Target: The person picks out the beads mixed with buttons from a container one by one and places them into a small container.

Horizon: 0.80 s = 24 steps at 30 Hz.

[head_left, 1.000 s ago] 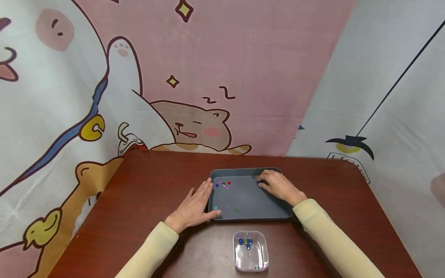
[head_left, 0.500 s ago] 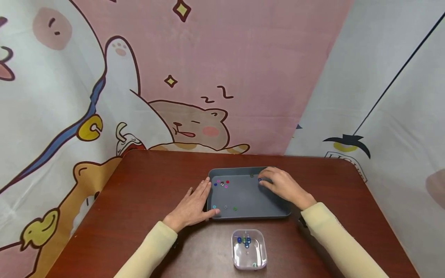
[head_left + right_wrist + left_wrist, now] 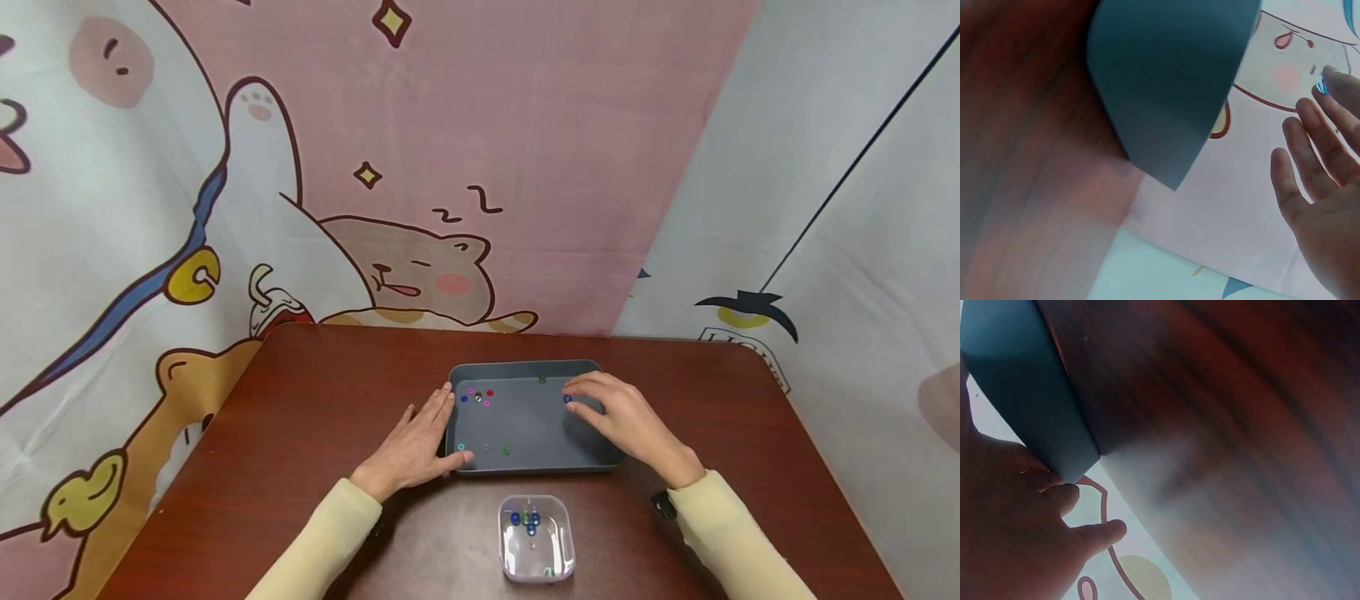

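head view: right hand (image 3: 626, 421) above the grey tray's (image 3: 525, 368) right half, pinching a small blue bead (image 3: 567, 399) at its fingertips; clear box (image 3: 537, 542) lies near, left of that hand. left hand (image 3: 415, 446) flat against the tray's left wall. beads glossy, round; tray smooth, rectangular, long axis left-right.
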### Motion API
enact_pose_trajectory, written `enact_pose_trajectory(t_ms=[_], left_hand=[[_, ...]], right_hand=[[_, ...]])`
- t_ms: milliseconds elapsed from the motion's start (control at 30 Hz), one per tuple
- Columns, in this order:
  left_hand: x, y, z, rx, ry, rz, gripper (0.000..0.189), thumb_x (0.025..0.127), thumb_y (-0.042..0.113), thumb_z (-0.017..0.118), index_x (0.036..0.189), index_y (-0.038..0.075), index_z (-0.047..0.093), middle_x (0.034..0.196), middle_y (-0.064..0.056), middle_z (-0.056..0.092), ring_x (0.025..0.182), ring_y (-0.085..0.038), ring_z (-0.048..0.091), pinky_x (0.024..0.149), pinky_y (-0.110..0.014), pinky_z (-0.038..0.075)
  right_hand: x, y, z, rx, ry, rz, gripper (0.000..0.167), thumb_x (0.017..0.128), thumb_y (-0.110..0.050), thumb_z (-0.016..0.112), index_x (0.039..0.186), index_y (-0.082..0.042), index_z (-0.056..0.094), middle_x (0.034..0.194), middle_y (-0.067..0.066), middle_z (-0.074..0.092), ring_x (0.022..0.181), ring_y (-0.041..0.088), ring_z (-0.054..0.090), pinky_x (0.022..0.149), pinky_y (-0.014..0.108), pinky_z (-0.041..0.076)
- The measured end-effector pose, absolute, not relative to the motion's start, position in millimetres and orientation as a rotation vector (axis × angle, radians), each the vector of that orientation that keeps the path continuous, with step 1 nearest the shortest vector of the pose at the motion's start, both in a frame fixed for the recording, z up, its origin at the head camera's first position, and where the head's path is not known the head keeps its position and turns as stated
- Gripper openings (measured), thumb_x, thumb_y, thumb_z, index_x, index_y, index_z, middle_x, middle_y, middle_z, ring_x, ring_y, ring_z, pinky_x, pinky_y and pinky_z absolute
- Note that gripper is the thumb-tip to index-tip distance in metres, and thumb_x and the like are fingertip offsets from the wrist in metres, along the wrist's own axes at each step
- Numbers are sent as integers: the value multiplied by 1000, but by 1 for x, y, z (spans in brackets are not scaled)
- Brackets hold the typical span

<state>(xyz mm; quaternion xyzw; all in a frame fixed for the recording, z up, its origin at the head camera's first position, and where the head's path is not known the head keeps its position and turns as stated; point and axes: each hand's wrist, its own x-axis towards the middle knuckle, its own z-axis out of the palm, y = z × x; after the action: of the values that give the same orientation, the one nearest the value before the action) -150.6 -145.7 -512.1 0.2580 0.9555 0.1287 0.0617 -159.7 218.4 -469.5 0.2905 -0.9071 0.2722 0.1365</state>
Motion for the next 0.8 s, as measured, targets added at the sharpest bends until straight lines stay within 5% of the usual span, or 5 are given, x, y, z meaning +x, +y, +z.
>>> enact_pose_trajectory(t_ms=[467, 800], left_hand=[[-150, -145, -513, 763, 2879, 386, 107, 94, 77, 50, 165, 3, 18, 174, -8, 6, 159, -25, 13, 122, -61, 21], [-151, -145, -512, 768, 2887, 389, 107, 94, 76, 50, 165, 3, 18, 174, -8, 7, 159, -25, 14, 121, -61, 22]], right_hand=[[-128, 216, -470, 820, -2533, 870, 30, 85, -11, 86, 114, -17, 77, 120, -5, 70, 112, 17, 67, 85, 42, 59], [-112, 214, -469, 932, -2453, 835, 31, 83, -10, 87, 111, -19, 77, 118, -8, 69, 107, 13, 67, 91, 14, 48]])
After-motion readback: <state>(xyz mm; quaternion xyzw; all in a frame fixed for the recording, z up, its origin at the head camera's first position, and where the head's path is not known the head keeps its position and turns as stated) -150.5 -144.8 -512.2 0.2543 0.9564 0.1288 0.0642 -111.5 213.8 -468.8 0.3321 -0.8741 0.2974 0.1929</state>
